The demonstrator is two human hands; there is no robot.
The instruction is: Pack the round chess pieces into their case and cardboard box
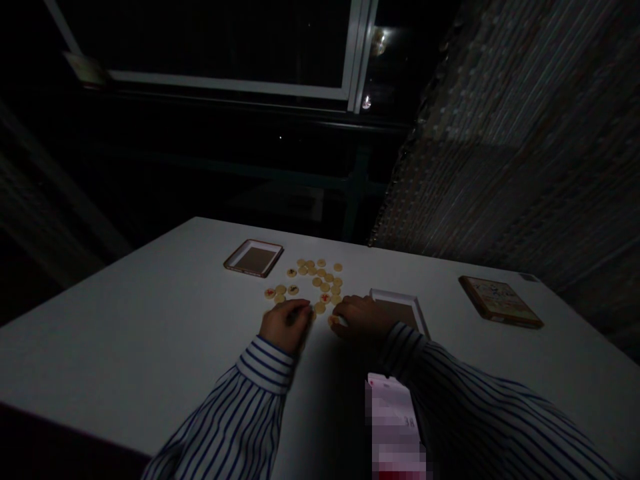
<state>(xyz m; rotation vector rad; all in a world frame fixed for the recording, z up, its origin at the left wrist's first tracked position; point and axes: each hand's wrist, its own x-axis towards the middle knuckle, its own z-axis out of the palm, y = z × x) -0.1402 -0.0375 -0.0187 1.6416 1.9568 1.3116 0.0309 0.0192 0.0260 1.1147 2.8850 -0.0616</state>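
Note:
Several round pale game discs [316, 277] with red or black marks lie scattered on a white table [150, 333]. My left hand [286, 325] rests at the near edge of the discs with fingers curled, fingertips touching a disc. My right hand [361, 315] is beside it, fingers pinched on a disc [334, 321]. Both arms wear striped sleeves. The scene is dim.
An open shallow box tray [253, 257] lies behind the discs to the left. Another tray [400, 308] sits just right of my right hand. A flat printed box lid [500, 301] lies at far right. A textured curtain hangs at right; a dark window is behind.

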